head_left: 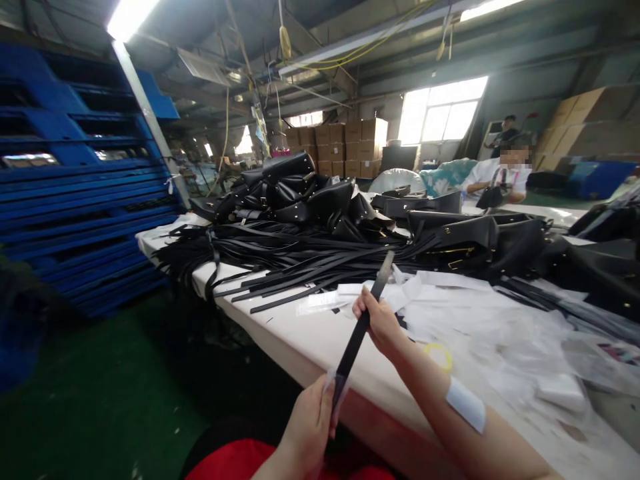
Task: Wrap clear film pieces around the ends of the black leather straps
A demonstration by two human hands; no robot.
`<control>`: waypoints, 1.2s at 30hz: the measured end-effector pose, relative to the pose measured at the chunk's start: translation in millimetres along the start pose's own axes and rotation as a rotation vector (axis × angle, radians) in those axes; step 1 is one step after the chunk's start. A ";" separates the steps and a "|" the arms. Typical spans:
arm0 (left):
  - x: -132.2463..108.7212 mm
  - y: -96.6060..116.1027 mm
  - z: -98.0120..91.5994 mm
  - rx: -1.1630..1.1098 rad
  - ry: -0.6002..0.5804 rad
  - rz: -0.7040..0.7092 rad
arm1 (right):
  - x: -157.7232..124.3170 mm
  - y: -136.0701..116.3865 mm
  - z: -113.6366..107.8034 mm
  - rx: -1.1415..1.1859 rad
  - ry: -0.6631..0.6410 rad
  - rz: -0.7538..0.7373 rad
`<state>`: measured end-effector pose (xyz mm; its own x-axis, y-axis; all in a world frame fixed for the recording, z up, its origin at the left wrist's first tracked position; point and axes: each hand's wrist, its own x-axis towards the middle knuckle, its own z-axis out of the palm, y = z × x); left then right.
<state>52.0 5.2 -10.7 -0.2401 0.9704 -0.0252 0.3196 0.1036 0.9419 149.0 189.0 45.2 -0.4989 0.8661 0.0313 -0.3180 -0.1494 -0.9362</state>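
A black strap (356,343) runs slantwise between my two hands over the table's near edge. My left hand (311,415) is closed round its lower end, where a clear plastic sleeve (340,390) shows around the strap. Higher up, my right hand (379,320) pinches the strap between thumb and fingers, and the strap's upper end sticks out beyond the grip. Just past my right hand lie many loose black straps (300,267), spread across the table. Thin white plastic bags (480,327) lie to the right of it.
Black handbags (285,190) are heaped behind the straps, with more bags (465,240) at right. The white table (280,333) has its edge before me. Blue pallets (75,200) are stacked at left. Across the table a person (500,177) handles a black bag. A yellow ring (439,358) lies near my right forearm.
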 end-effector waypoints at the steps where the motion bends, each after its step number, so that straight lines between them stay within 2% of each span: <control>1: 2.3 1.6 0.0 0.007 0.036 0.020 | -4.3 5.3 4.7 -0.054 -0.038 -0.009; 5: 13.3 14.4 -0.9 0.029 0.172 0.112 | -34.3 29.8 29.5 -0.212 -0.262 -0.074; 7: 12.8 14.5 0.9 0.028 0.196 0.104 | -42.3 31.9 32.6 -0.254 -0.326 -0.107; 9: 6.4 7.5 4.6 0.030 0.178 0.070 | -40.2 24.5 27.0 -0.287 -0.303 -0.130; 12: -6.9 -7.7 9.7 0.020 0.088 0.013 | -28.0 7.1 13.1 -0.265 -0.172 -0.109; 14: -11.3 -11.2 9.9 0.015 0.067 0.009 | -24.3 0.3 9.7 -0.239 -0.139 -0.106; 16: -9.5 -4.5 6.9 0.024 0.089 0.050 | -28.8 0.3 14.2 -0.254 -0.189 -0.148; 19: 0.5 20.0 -1.1 0.019 0.147 0.127 | -44.3 4.8 28.5 -0.321 -0.331 -0.225; 21: 6.5 36.5 -5.5 -0.009 0.180 0.161 | -51.5 1.1 36.1 -0.364 -0.372 -0.264; 23: 8.9 46.9 -7.0 -0.026 0.183 0.180 | -50.6 -12.9 39.2 -0.392 -0.321 -0.311; 26: 7.1 51.1 -4.5 -0.024 0.157 0.178 | -38.8 -47.4 38.5 -0.359 -0.136 -0.388; 28: 5.8 52.2 -2.6 -0.030 0.143 0.178 | -32.0 -69.3 39.1 -0.290 -0.052 -0.387; 31: 5.5 60.6 -4.3 -0.051 0.147 0.209 | -30.9 -89.0 44.5 -0.249 -0.074 -0.298; 33: 4.7 70.0 -8.3 -0.067 0.157 0.237 | -32.6 -97.4 47.9 -0.290 -0.089 -0.299; 36: -0.3 81.3 -14.7 -0.057 0.175 0.291 | -30.4 -118.7 45.8 -0.365 0.038 -0.513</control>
<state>64.6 10.1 70.8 -0.3018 0.9047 0.3007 0.3476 -0.1893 0.9183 165.0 158.6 171.4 -0.3245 0.8020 0.5015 -0.2105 0.4557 -0.8649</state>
